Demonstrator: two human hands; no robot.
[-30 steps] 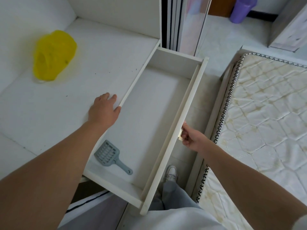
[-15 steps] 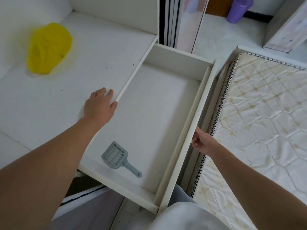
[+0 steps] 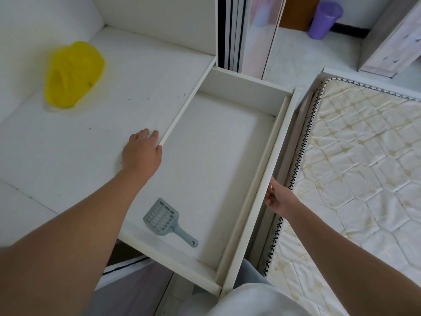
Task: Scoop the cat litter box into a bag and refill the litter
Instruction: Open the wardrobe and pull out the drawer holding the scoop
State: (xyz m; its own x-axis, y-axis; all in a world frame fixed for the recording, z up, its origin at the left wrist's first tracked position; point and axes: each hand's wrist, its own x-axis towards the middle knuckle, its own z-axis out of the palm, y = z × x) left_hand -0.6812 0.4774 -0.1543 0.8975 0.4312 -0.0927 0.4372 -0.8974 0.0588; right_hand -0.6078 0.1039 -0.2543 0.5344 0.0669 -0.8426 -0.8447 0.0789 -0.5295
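Note:
A white drawer (image 3: 257,87) stands pulled out from a white desk (image 3: 95,142). A grey slotted litter scoop (image 3: 167,220) lies alone on the drawer floor near its front left corner. My left hand (image 3: 141,153) rests flat on the desk top at the drawer's left rail, fingers apart, holding nothing. At the drawer's outer front panel my right hand (image 3: 276,197) has its fingers curled on the handle there; the handle itself is hidden. A crumpled yellow plastic bag (image 3: 73,74) lies on the desk at the back left. No litter box is in view.
A bare quilted mattress (image 3: 364,169) lies close on the right of the drawer, with a narrow gap between. A purple bin (image 3: 324,19) stands on the tiled floor at the back. Upright panels (image 3: 241,33) lean behind the drawer. Dark specks dot the desk top.
The drawer has slid further out toward the mattress, with my right hand on its front. My left hand has stayed on the desk edge.

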